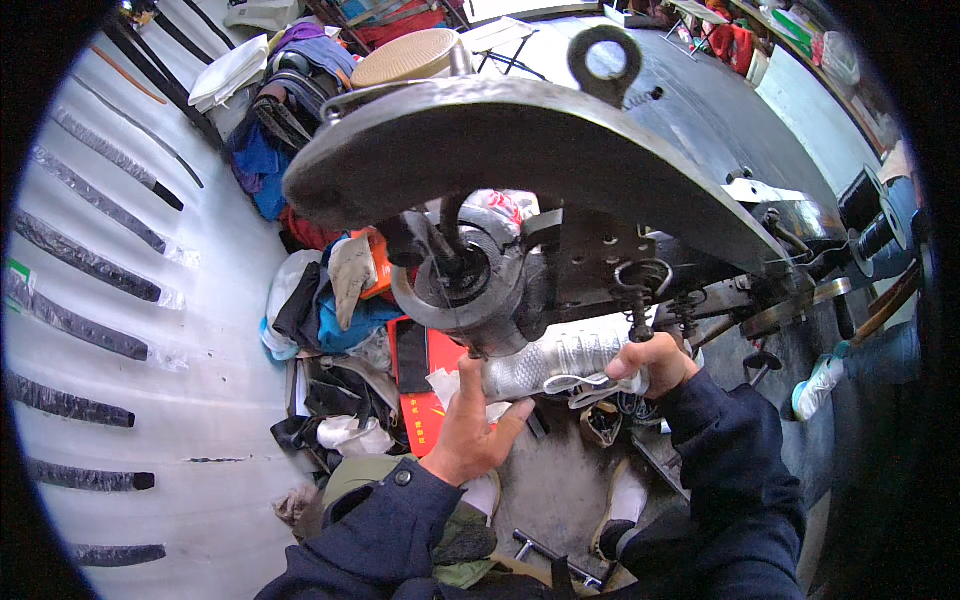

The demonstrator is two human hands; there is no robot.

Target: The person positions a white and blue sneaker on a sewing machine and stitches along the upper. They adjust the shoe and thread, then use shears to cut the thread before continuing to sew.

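Note:
A large dark metal machine point(470, 140) with a curved arm, a round cylinder housing and coiled springs fills the upper middle. Below its housing, my left hand point(480, 430) grips the toe end of a silver laced shoe point(545, 365), thumb and forefinger apart around it. My right hand point(655, 360) holds the shoe's other end by the laces, just under a spring-loaded rod. The machine partly hides the shoe's top. A crumpled white paper point(442, 388) lies beside my left hand. A dark spool point(865, 225) is mounted at the machine's right.
Wrapped black strips point(80, 395) line a pale panel at left. Piled bags and cloths point(280, 140), an orange box point(375, 280) and a red box point(420, 425) crowd the left middle. Another person's leg and shoe point(815, 390) show at right. A folding stool point(500, 45) stands behind.

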